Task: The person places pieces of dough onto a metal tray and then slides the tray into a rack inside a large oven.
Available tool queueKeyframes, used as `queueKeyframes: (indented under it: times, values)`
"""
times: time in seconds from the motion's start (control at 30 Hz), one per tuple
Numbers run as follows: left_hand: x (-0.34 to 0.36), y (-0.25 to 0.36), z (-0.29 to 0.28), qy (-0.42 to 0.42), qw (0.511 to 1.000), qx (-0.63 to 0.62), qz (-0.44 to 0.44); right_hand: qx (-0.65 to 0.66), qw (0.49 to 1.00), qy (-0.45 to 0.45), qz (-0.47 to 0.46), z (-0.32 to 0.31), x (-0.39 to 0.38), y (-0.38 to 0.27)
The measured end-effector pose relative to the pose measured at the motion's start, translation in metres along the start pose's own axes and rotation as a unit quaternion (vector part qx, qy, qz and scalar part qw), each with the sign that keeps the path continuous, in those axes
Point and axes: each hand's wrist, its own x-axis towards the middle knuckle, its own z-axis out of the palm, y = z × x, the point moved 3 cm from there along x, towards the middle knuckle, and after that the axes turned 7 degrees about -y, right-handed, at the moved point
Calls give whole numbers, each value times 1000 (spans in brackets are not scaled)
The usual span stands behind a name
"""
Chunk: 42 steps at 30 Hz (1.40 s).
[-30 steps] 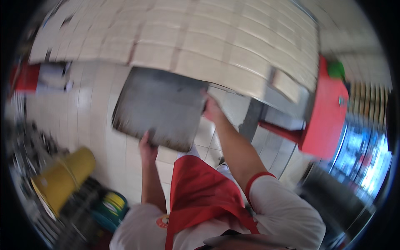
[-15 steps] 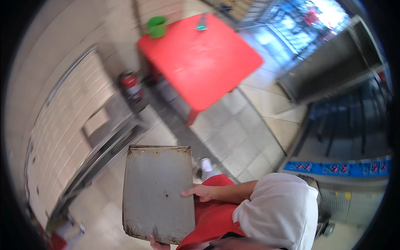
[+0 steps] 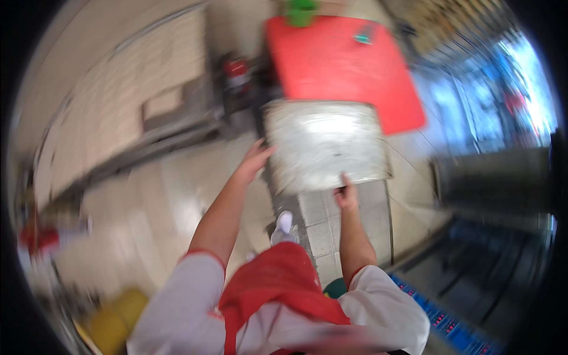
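I hold a large, worn metal tray [image 3: 319, 139] out in front of me, blurred by motion, over the grey floor tiles and the near part of a red table [image 3: 343, 59]. My left hand [image 3: 258, 154] is closed on the tray's left edge, and my right hand [image 3: 345, 190] grips its near edge right of the middle, thumb on top. My red apron and white shoe show below.
A pale-topped counter [image 3: 112, 112] runs along the left, with a red extinguisher [image 3: 236, 74] beside it. A green container [image 3: 300, 10] sits on the red table. Metal equipment with a blue panel [image 3: 432, 310] is at right; someone in red [image 3: 38, 236] is at the left edge.
I have turned rightward from the counter toward the red table. The tray has risen from low at my front to near the table, its long side now crosswise, with both hands still on it.
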Motion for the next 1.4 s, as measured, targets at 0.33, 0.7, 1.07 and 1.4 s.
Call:
queueKeyframes:
  times: [0.33, 0.7, 1.07, 1.4]
  values:
    - [-225, -42, -153, 157, 983, 14, 92, -148, 986, 72, 34, 52, 51, -22]
    - [-153, 48, -422, 387, 657, -594, 256, -164, 968, -189, 3, 504, -28, 210]
    - [-158, 90, -433, 453, 708, -540, 46, -286, 955, -68, -21, 600, 3, 253]
    - [-147, 120, -434, 436, 693, -563, 114, -50, 990, -131, 11, 637, 12, 287]
